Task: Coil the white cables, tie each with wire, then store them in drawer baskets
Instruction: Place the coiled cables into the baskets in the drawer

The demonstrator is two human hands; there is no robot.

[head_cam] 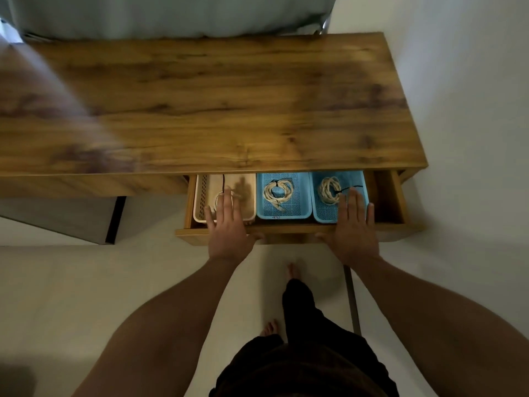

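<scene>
The drawer stood open under the desk. Left hand and right hand lay flat on its front, fingers straight. A coiled cable sat in the middle basket, another coil in the right basket, and a cream basket on the left.

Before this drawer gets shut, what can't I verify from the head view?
Head view:
The coil in the beige basket: mostly under the left hand; tie unconfirmed.
Near end of the right blue basket: under the right hand.
Rear of the drawer: beneath the desk top.
The mark on the middle blue basket: too small to read.
</scene>
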